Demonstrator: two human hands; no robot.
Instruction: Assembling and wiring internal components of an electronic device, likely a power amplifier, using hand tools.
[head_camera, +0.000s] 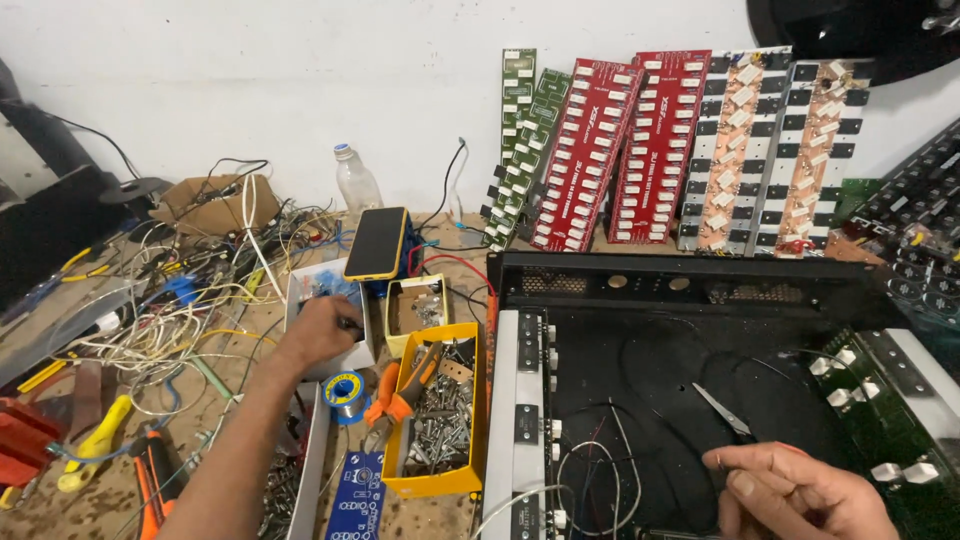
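Scissors (728, 417) slim, metal, in right hand (790, 490)

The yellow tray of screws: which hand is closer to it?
Left. The left hand reaches into a white box just left of the yellow tray; the right hand holds scissors over the black chassis, far right of it.

Wooden bench (60, 505), tangled wires (190, 300), yellow screw tray (440, 480) (full), black chassis (690, 290), solder spool (346, 392)
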